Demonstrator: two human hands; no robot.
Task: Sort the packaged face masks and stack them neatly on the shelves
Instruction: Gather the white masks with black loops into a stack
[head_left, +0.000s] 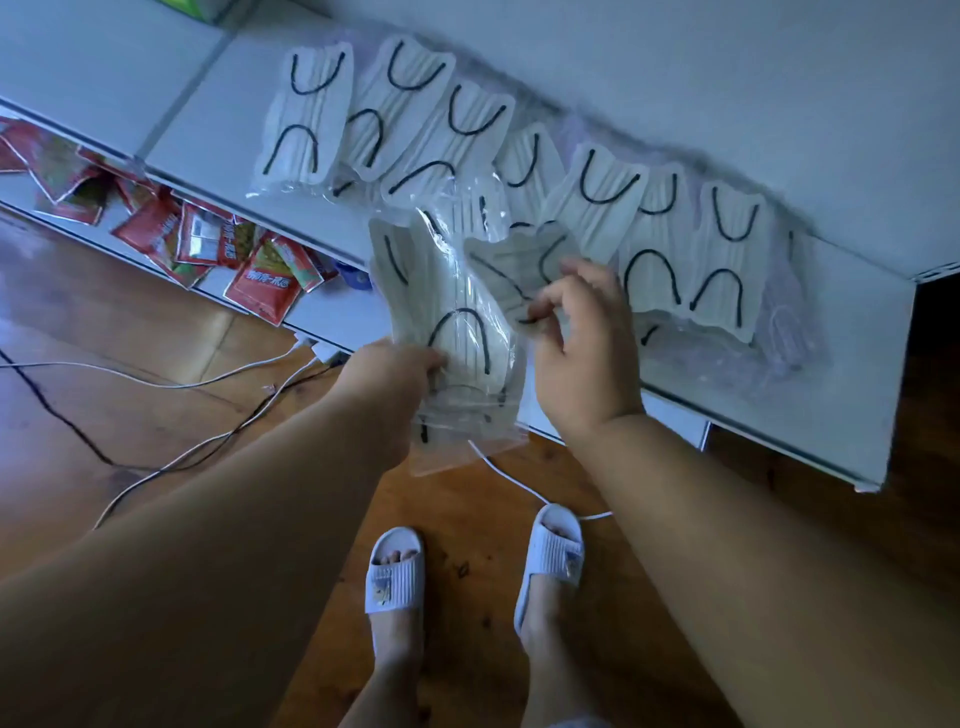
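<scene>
Masks in clear plastic bags lie in a row (519, 171) on the white shelf (857, 364). Each mask is pale and pleated, with two black ear loops that look like curved lines. The bags overlap one another and sit a bit crooked, from the left part of the shelf to the right end.

The left hand (389, 379) has its fingers curled around a small bunch of bagged masks (457, 332). It holds the bunch just in front of the shelf edge, above the wooden floor (156, 322). The bags in the bunch hang down loose below the hand.

The right hand (582, 343) pinches one more bagged mask (514, 265) between its thumb and fingers. This bag is beside the bunch and touches the row on the shelf.

Red snack packets (218, 239) lie in a messy pile on a lower shelf to the left. One red packet has big yellow writing on it, but the words are too blurry to read. White and black cables (171, 384) run over the floor. Two feet in white slippers (395, 577) stand below the hands.
</scene>
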